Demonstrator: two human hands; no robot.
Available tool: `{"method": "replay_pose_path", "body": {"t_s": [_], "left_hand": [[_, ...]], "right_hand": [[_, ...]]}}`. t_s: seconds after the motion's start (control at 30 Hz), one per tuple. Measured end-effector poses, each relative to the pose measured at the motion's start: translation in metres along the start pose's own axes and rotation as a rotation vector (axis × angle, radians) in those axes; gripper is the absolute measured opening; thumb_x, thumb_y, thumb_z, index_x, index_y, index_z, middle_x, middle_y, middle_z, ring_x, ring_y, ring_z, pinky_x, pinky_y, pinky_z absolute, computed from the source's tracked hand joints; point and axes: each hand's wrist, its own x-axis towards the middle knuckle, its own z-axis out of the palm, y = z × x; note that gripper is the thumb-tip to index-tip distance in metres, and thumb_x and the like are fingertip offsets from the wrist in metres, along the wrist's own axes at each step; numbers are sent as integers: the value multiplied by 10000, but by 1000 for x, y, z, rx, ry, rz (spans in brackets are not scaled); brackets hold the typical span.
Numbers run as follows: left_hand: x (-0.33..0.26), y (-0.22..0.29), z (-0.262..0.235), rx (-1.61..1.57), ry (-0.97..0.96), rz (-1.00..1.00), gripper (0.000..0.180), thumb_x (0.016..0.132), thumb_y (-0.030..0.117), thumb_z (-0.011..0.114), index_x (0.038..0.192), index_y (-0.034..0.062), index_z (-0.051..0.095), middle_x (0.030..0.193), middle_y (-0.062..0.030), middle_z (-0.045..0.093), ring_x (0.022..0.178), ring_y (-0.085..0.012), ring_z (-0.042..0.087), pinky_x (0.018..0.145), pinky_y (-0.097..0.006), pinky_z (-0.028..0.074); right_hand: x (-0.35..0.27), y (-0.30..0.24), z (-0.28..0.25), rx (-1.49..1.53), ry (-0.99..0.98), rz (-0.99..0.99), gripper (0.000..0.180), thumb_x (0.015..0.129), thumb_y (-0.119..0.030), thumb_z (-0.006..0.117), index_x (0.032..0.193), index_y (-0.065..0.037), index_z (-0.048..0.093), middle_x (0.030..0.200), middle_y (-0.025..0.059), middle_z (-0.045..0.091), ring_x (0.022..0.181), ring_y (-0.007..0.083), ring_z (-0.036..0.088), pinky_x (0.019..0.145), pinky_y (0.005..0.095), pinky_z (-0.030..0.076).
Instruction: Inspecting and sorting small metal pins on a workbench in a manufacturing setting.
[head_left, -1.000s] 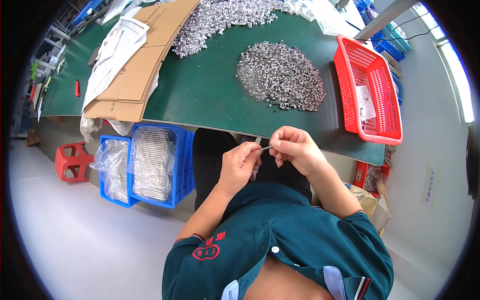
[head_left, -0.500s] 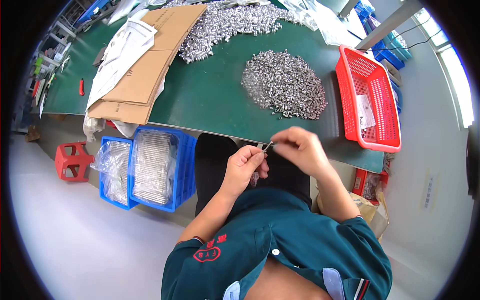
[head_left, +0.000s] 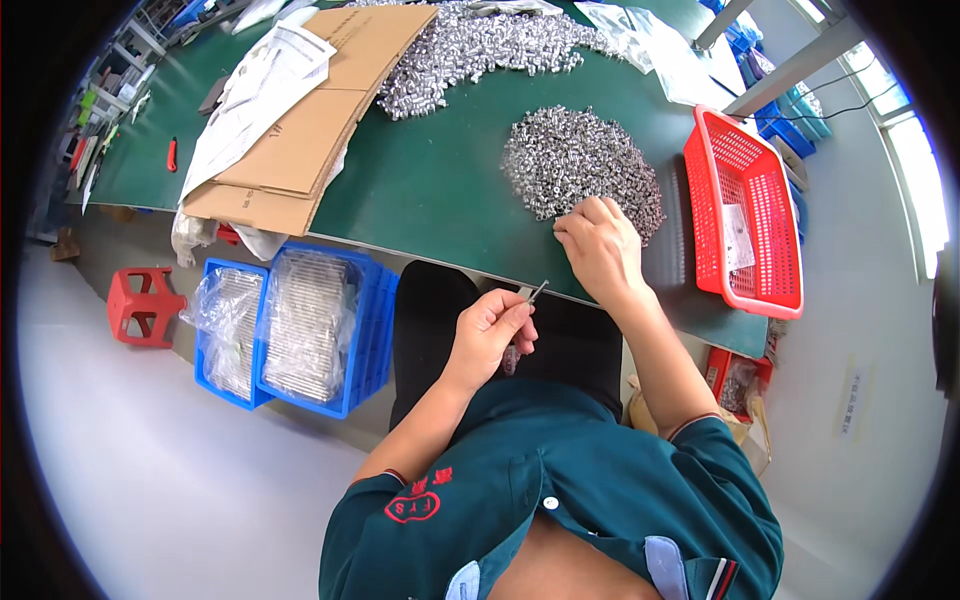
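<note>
As a person in a dark green cotton-looking shirt (head_left: 600, 470) sits at a workbench, the left hand (head_left: 485, 335) pinches a thin metal rod (head_left: 539, 291) between thumb and fingers, its slanted tip jutting out just short of the table edge. Slim, straight and apparently stiff, the rod looks light, with a smooth shaft that could roll in the fingers; a firm pinch near its lower end would seem to suit it.

Below the bench to the left, ribbed rows of metallic pieces lie under crinkled clear film in hard-walled blue crates (head_left: 377, 325).

Ahead, the right hand (head_left: 604, 250) touches the near edge of a pile of small metal pieces (head_left: 575, 155) on the smooth green tabletop (head_left: 450, 190), fingers bunched downward; whether they hold one cannot be told. Short, ring-like and grey, the pieces appear hard, light and slick, best lifted singly by the outer wall.

Right of the pile stands a red plastic basket (head_left: 765, 303), its sides perforated. Flat, creased brown cardboard (head_left: 275, 155) lies to the left under loose white papers (head_left: 250, 105). Farther back spreads a second, brighter heap of metal pieces (head_left: 450, 62), beside limp, translucent plastic bags (head_left: 668, 60).
</note>
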Motion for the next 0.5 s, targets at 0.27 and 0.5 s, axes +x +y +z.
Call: {"method": "replay_pose_path", "body": {"t_s": [0.27,0.5], "left_hand": [[3,0,0,71,35,60,138,943,130,556,938,-5,584,716,-51,620,584,-90,580,551,-215,482],[2,2,7,226,58,84,122,935,105,556,916,-8,600,705,-43,625,596,-91,597,559,-217,497]], "right_hand": [[-19,-19,-26,1119,-279,657,85,869,-97,628,867,-13,611,788,22,615,655,87,540,586,224,436],[-35,-20,-25,1740,-426,981,66,889,-89,592,860,-30,595,763,45,615,619,82,553,533,209,431]]}}
